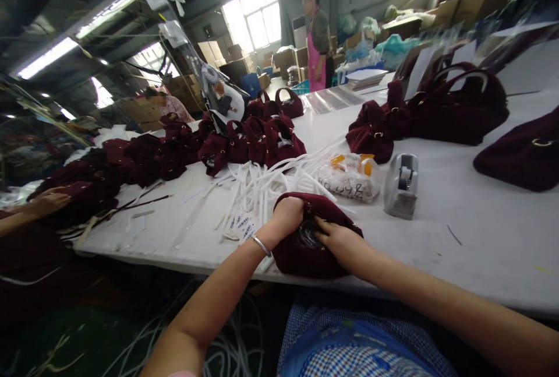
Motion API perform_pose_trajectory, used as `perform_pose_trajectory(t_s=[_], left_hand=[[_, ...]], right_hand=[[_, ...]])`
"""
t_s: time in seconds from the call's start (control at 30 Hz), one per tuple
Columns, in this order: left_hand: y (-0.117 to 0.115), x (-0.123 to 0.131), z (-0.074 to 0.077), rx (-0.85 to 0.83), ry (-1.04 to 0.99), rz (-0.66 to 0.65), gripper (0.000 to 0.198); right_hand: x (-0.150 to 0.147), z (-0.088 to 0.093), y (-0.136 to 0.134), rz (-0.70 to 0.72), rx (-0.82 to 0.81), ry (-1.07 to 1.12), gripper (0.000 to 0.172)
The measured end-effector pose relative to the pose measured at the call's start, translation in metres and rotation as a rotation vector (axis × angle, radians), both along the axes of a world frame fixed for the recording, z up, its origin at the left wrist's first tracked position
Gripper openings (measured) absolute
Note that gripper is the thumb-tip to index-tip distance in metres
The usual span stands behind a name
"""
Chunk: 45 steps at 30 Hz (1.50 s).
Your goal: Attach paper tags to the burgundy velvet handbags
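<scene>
A dark maroon handbag (308, 257) lies at the table's near edge, its mouth facing me and clear plastic (309, 233) showing inside. My left hand (286, 219), with a silver bangle at the wrist, is closed on the bag's left rim; its fingertips are hidden. From the other side my right hand (345, 243) grips the edge of the opening, fingers pointing into the mouth. Just beyond the bag lie a heap of white tubing strips (275, 182) and a clear bag with orange marks (349, 178). Barcode tags (241, 225) sit left of my left hand.
A grey tape dispenser (402, 186) stands to the right. Finished-looking maroon handbags (458, 109) line the right side, with more bags (279, 144) at mid-table. On the left, a co-worker's hand (50, 202) touches piled maroon bags (144, 158). Another person (318, 45) stands behind the table.
</scene>
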<state>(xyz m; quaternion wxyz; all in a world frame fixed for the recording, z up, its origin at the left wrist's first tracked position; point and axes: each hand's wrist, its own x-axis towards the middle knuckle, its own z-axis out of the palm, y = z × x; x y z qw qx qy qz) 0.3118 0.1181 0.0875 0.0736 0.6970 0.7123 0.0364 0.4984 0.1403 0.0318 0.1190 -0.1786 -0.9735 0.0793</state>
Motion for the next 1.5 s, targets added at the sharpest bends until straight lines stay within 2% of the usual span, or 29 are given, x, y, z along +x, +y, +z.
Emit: perform_pose_trajectory(t_s=[0.13, 0.23, 0.33, 0.4, 0.47, 0.53, 0.63, 0.73, 0.8, 0.9, 0.97, 1.03, 1.13, 1.3, 1.37, 1.43, 1.5], left_hand=[[-0.008, 0.003, -0.001, 0.055, -0.035, -0.031, 0.028], [-0.017, 0.001, 0.001, 0.061, -0.049, -0.047, 0.026], [-0.024, -0.007, 0.006, 0.039, -0.083, -0.113, 0.044], [-0.027, -0.011, 0.008, 0.014, -0.084, -0.196, 0.059], [-0.029, -0.009, 0.007, -0.016, -0.025, -0.255, 0.064], [-0.029, 0.001, 0.002, -0.029, 0.090, -0.243, 0.059], [-0.027, 0.020, -0.010, -0.003, 0.209, -0.175, 0.040], [-0.026, 0.031, -0.015, 0.016, 0.220, -0.165, 0.039], [-0.030, 0.031, -0.010, 0.066, 0.196, -0.206, 0.039], [-0.046, 0.028, 0.005, 0.199, 0.083, -0.303, 0.034], [-0.058, 0.028, 0.014, 0.155, 0.024, -0.302, 0.024], [-0.069, 0.030, 0.018, 0.014, 0.027, -0.266, 0.019], [-0.077, 0.035, 0.017, -0.108, 0.119, -0.259, 0.015], [-0.082, 0.035, 0.012, 0.007, 0.294, -0.251, 0.011], [-0.084, 0.028, 0.012, 0.056, 0.296, -0.297, 0.019], [-0.086, 0.022, 0.011, 0.036, 0.277, -0.381, 0.019], [-0.088, 0.019, 0.009, -0.013, 0.261, -0.433, 0.018]], right_hand=[[-0.016, -0.001, 0.012, 0.040, -0.033, -0.041, 0.027], [-0.016, -0.004, 0.017, 0.075, -0.056, -0.014, 0.030], [0.000, -0.008, 0.012, 0.129, -0.050, 0.046, 0.041], [0.016, -0.010, 0.006, 0.195, -0.044, 0.175, 0.044], [0.030, -0.012, 0.000, 0.243, -0.058, 0.333, 0.045], [0.040, -0.012, -0.006, 0.244, -0.085, 0.407, 0.044], [0.046, -0.010, -0.013, 0.220, -0.099, 0.363, 0.037], [0.045, -0.008, -0.018, 0.191, -0.072, 0.314, 0.038], [0.043, -0.007, -0.020, 0.168, -0.051, 0.310, 0.038], [0.042, -0.008, -0.022, 0.128, -0.036, 0.317, 0.037], [0.042, -0.006, -0.024, 0.106, -0.033, 0.300, 0.038], [0.041, -0.002, -0.027, 0.094, -0.029, 0.246, 0.040], [0.036, 0.011, -0.029, 0.046, -0.020, 0.114, 0.040], [0.029, 0.025, -0.022, -0.011, 0.019, -0.057, 0.023], [0.031, 0.025, -0.018, 0.008, 0.021, -0.029, 0.025], [0.034, 0.022, -0.015, 0.045, 0.035, 0.000, 0.027], [0.035, 0.020, -0.016, 0.072, 0.076, -0.016, 0.018]])
